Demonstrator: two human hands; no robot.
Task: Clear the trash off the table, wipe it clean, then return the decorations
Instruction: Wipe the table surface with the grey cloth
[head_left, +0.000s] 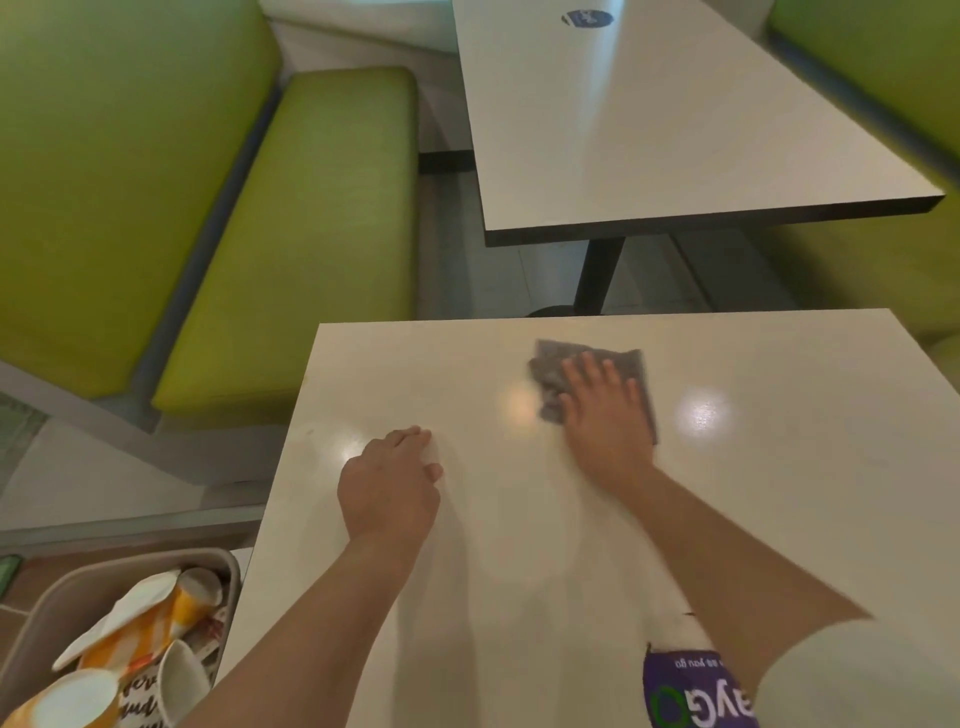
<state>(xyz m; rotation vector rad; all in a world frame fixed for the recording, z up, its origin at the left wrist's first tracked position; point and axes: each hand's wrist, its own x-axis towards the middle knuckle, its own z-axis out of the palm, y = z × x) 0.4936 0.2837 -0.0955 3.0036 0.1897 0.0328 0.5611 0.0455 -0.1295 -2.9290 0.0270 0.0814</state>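
Glossy table (519, 571): right hand (605, 415) flattens seemingly coarse cloth (550, 364).

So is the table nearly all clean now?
About halfway. The trash looks cleared: paper cups and wrappers sit in the grey bin beside the table. Wiping is in hand: the right hand presses a grey cloth flat on the top, while the left hand rests on it. Still left: putting the decorations back. None are in view, only a purple sticker.
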